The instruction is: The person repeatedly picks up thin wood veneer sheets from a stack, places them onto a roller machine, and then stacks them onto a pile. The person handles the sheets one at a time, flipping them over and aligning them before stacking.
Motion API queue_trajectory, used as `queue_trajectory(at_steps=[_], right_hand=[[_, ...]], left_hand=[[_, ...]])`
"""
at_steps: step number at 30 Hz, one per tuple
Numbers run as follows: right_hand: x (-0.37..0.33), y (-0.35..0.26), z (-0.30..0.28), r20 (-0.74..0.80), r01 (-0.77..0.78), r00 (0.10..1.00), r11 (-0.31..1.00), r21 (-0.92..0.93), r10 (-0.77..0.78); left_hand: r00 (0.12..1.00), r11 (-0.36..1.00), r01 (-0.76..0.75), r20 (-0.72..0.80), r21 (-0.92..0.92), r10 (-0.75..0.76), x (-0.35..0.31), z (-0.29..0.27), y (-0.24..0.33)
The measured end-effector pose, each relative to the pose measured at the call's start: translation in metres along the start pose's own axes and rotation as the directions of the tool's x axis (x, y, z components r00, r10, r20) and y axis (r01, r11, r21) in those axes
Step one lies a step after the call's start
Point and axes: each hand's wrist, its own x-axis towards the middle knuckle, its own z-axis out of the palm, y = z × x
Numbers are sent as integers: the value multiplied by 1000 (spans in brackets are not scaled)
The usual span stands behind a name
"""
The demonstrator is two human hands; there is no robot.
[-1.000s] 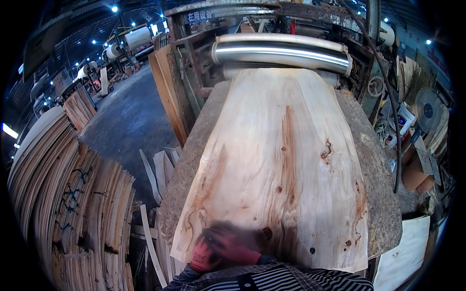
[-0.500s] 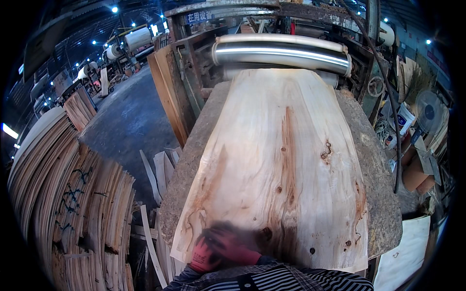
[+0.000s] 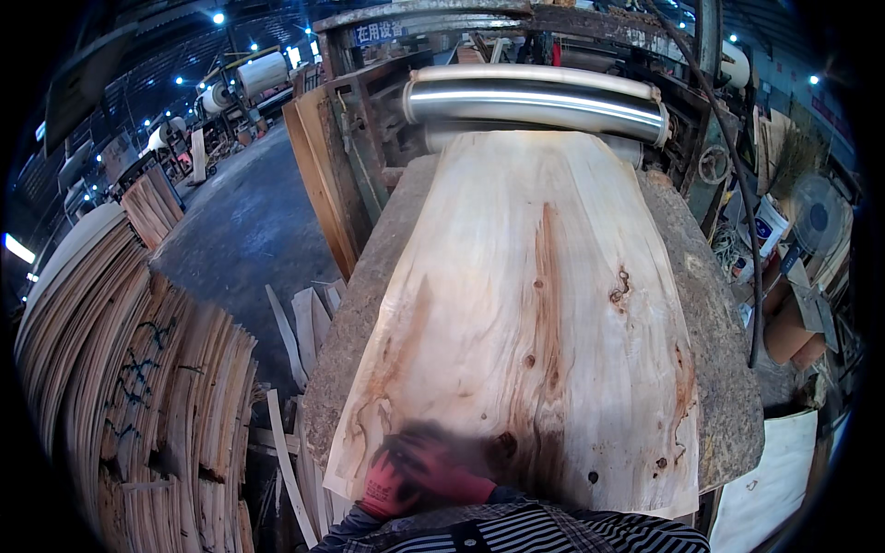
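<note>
A broad sheet of wood veneer (image 3: 479, 276), pale with brown streaks and knots, lies over a rough grey-brown board. Its far end reaches the shiny metal roller (image 3: 535, 106) of a machine. At the near left part of the sheet, my two hands are together in red gloves with dark fingers. My left hand (image 3: 385, 487) is partly covered by my right hand (image 3: 447, 472), which crosses over it from the right. The dark fingertips blur into shadow, so their closure is unclear. No held object shows in either hand.
Tall stacked veneer sheets (image 3: 138, 369) stand at the left, with loose wood strips (image 3: 288, 336) beside the board (image 3: 719, 405). Planks (image 3: 323, 175) lean against the machine frame. A dark hose (image 3: 737, 175) hangs at right, near a fan (image 3: 819, 210) and a pale sheet (image 3: 765, 479).
</note>
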Motion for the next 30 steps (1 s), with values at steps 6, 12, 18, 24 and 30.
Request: queue_trajectory(at_steps=[6,12,18,24,30], right_hand=[[1,-2,-3,19,3,1000,1000,-29,-3],[0,-1,-3,23,-8,1000,1000,-18,9],[-2,3,1,12,31,999,997,-70,-30],[-1,5,3,-22,46,999,999,-21,-46],[-2,3,3,-22,21,1000,1000,-21,-21]], left_hand=[[1000,1000,-1,-7,2,1,1,-1,1],[999,1000,7,-34,-21,-8,3,-3,4],[1000,1000,1,28,5,-1,2,-3,0],[1000,1000,2,26,12,-2,2,-4,3],[1000,1000,1,18,8,-1,3,-6,4]])
